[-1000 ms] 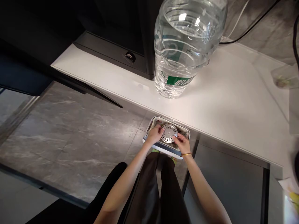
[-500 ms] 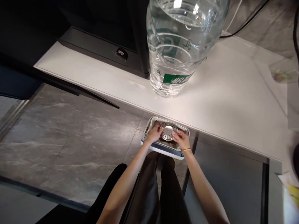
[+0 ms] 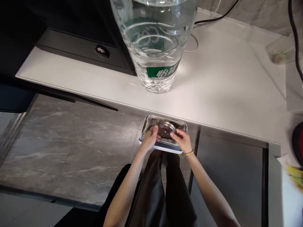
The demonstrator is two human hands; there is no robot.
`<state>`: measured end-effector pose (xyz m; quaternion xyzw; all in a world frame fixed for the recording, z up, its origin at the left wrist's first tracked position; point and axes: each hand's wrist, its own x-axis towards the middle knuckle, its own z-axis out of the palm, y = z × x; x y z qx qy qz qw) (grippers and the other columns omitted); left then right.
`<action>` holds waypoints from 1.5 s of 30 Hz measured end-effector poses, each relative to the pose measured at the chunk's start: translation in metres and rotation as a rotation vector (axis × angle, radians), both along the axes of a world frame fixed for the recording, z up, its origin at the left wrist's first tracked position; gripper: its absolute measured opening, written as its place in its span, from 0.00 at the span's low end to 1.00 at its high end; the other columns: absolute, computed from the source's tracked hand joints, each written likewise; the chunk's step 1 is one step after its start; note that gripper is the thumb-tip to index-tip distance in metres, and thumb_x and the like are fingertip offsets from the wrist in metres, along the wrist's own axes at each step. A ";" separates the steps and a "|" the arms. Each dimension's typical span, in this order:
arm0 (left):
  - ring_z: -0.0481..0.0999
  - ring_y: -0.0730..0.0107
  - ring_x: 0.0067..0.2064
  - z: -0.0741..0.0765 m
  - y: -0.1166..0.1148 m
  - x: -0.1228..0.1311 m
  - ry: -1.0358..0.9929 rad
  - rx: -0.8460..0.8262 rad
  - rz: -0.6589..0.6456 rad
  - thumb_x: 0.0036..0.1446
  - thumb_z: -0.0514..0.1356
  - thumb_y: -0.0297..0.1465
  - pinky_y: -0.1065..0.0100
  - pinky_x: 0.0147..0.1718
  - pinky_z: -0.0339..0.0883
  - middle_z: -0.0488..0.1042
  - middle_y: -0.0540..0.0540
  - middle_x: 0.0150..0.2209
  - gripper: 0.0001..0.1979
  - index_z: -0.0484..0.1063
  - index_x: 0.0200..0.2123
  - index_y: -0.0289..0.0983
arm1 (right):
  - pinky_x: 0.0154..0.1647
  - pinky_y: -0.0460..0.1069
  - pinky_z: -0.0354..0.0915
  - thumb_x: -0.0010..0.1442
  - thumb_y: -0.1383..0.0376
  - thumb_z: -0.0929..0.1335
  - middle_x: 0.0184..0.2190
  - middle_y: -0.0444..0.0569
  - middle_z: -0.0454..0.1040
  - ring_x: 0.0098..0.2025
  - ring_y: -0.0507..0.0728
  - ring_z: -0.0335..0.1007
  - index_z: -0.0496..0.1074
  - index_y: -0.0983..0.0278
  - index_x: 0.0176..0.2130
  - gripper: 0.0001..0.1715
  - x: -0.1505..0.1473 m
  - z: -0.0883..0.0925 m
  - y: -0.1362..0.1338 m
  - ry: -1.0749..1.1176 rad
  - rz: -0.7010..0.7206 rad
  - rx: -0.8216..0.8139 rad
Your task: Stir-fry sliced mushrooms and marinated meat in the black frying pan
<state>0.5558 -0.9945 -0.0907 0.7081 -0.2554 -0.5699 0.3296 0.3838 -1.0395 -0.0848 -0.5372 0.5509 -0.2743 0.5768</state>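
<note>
Above the bin I hold a round metal sink strainer, its shiny rim catching the light and its middle looking dark. My left hand is closed at the strainer's left edge, thumb uppermost. On the other side my right hand, with a gold bracelet at the wrist, pinches the right edge between thumb and fingers. The bin has a pale liner around its mouth, and dark and green scraps show inside. The strainer hides part of that waste.
A white counter runs just beyond the bin, carrying a large clear water bottle and a black appliance with a knob. Cables lie at the back. Grey cabinet fronts stand to the right, above a grey tiled floor.
The strainer has been tipped over, so its slotted, bright face no longer shows. Both hands have turned with it. The camera view has shifted, so the bottle appears further left.
</note>
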 end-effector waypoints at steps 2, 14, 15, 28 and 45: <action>0.77 0.64 0.41 0.007 0.009 -0.001 0.160 -0.098 0.147 0.61 0.42 0.51 0.68 0.37 0.70 0.75 0.40 0.44 0.30 0.67 0.51 0.35 | 0.43 0.53 0.73 0.53 0.61 0.71 0.37 0.49 0.78 0.40 0.57 0.75 0.78 0.62 0.35 0.09 -0.005 0.012 0.010 -0.003 0.163 -0.277; 0.68 0.58 0.56 0.105 0.014 -0.160 0.571 -0.313 -0.261 0.59 0.53 0.46 0.60 0.55 0.61 0.71 0.42 0.54 0.24 0.72 0.50 0.37 | 0.50 0.53 0.72 0.56 0.73 0.68 0.45 0.47 0.76 0.52 0.57 0.69 0.69 0.57 0.53 0.26 -0.196 0.114 0.118 0.415 0.211 -1.045; 0.68 0.58 0.56 0.116 0.012 -0.191 0.580 -0.322 -0.356 0.59 0.54 0.45 0.60 0.55 0.61 0.70 0.42 0.54 0.24 0.71 0.51 0.37 | 0.50 0.53 0.72 0.56 0.74 0.68 0.45 0.47 0.76 0.52 0.58 0.69 0.69 0.57 0.53 0.26 -0.226 0.126 0.134 0.487 0.152 -1.056; 0.75 0.56 0.47 0.144 0.104 -0.629 0.546 -0.174 -1.039 0.54 0.58 0.46 0.57 0.47 0.70 0.75 0.37 0.47 0.25 0.74 0.46 0.33 | 0.50 0.54 0.69 0.57 0.69 0.67 0.40 0.51 0.78 0.45 0.58 0.74 0.77 0.62 0.37 0.09 -0.719 -0.020 0.352 1.082 -0.691 -0.252; 0.74 0.57 0.48 0.120 0.121 -0.781 0.207 -0.090 -1.290 0.53 0.57 0.48 0.60 0.46 0.69 0.75 0.37 0.47 0.27 0.73 0.47 0.33 | 0.63 0.69 0.27 0.65 0.55 0.58 0.60 0.54 0.61 0.66 0.62 0.45 0.60 0.60 0.60 0.27 -0.749 -0.131 0.346 0.907 -0.540 0.048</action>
